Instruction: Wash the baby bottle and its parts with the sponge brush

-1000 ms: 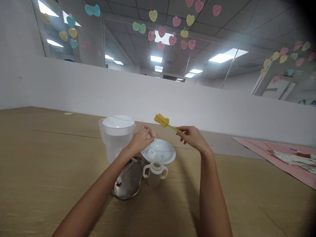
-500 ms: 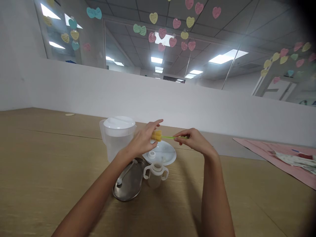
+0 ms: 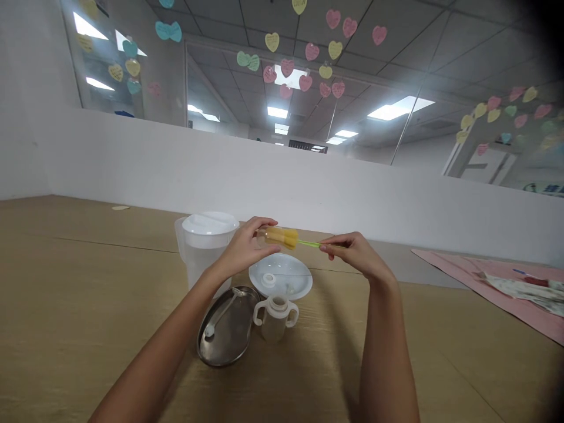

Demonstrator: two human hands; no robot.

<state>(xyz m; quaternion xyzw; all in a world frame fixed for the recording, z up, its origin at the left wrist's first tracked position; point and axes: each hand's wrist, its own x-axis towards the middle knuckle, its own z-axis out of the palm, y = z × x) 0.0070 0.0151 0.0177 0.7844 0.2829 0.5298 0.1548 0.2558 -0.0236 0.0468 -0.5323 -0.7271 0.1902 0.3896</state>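
My left hand [image 3: 247, 245] grips a clear plastic cap [image 3: 261, 237], tipped on its side with its mouth facing right. Part of a yellow sponge brush [image 3: 288, 238] is inside that cap. Between the fingertips of my right hand [image 3: 355, 251] is the brush's thin green handle. Below both hands lies a white bowl [image 3: 305, 275] with a white ring [image 3: 268, 280] and a small clear piece in it. In front of the bowl stands an uncapped baby bottle [image 3: 274, 329] with two handles.
Left of the bowl is a lidded white pitcher [image 3: 207, 247]. A metal tray [image 3: 224, 346] holds a thin straw-like piece [image 3: 221, 317]. On the right, a pink cloth [image 3: 458, 267] carries a patterned fabric and a pen. A white wall [image 3: 335, 200] rises behind the table.
The sponge brush, held up on the right a second ago, has come left to the left hand and into the clear cap. Half a second ago the left fingers were spread wider around it.
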